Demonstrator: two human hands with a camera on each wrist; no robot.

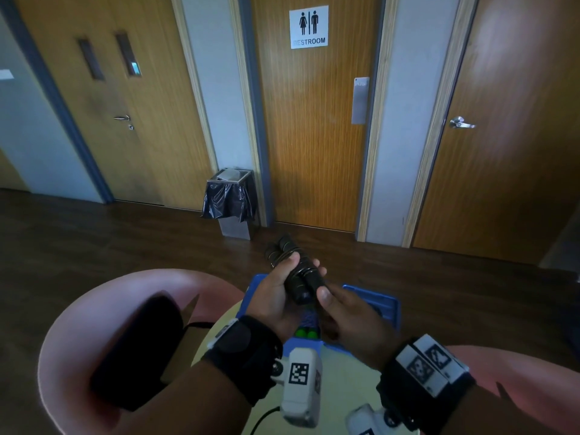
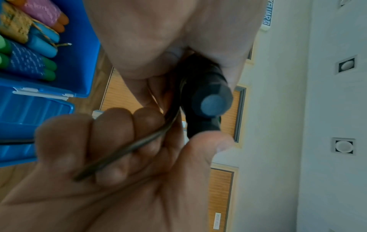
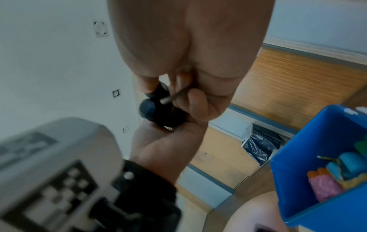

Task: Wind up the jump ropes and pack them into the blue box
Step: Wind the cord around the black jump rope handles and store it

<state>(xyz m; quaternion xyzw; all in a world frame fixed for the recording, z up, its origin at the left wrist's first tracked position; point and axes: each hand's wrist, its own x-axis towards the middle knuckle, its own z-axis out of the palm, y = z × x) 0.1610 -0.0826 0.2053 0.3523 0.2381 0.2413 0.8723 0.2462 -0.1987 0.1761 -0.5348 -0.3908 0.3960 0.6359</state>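
Above the blue box (image 1: 381, 301), hands (image 1: 276, 298) gripping round black handles (image 1: 296, 271), thin cord (image 2: 127, 151)

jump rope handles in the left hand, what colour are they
Black, both handles, with thin dark cord wound around them; the head view shows it best.

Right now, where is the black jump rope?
In the head view the black rope sits bottom centre, gripped in the left hand just above the open blue box, while the right hand pinches its loose end.
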